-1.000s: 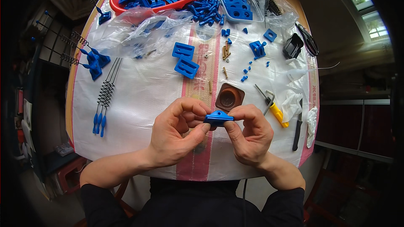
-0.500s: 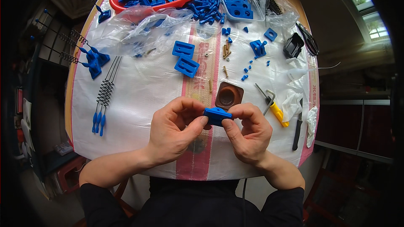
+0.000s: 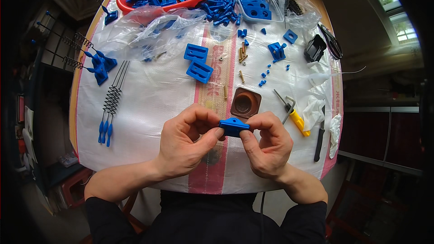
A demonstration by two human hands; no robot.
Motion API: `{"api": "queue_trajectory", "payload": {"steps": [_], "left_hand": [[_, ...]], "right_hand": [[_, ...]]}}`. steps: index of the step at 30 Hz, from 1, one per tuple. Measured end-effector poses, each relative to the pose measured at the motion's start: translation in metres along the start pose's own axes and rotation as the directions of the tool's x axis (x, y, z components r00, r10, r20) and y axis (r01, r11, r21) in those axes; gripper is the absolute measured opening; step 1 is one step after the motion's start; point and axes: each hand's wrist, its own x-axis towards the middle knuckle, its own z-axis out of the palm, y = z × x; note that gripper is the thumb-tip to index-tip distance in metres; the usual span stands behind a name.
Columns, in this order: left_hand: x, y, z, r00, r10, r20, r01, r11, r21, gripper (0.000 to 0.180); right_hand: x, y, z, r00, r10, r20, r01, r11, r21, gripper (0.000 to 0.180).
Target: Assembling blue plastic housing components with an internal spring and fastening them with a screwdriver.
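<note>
Pinching a peaked blue plastic block (image 3: 234, 128) by its ends near the square brown dish (image 3: 257, 98), the left hand (image 3: 181, 144) and right hand (image 3: 268, 147) could drop it if either grip slips.

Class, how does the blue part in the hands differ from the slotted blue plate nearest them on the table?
The blue part is pinched between the left hand and right hand; the slotted plate lies on the white sheet. The blue part shows a peaked top with a hole; the slotted plate shows a rectangular outline with long slots. Both are blue.
</note>
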Motion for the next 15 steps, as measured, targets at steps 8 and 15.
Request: {"api": "queue_trajectory", "payload": {"steps": [8, 15], "left_hand": [[-0.0026, -0.0007, 0.0011, 0.999, 0.031, -0.011, -0.031, 0.999, -0.008, 0.018], [-0.0027, 0.0009, 0.0017, 0.999, 0.037, 0.001, -0.037, 0.999, 0.031, 0.016]], "right_hand": [[-0.0007, -0.0008, 0.0009, 1.0, 0.005, 0.005, -0.005, 1.0, 0.009, 0.017], [-0.0019, -0.0017, 0.0001, 1.0, 0.0, -0.001, 0.0, 1.0, 0.002, 0.017]]}}
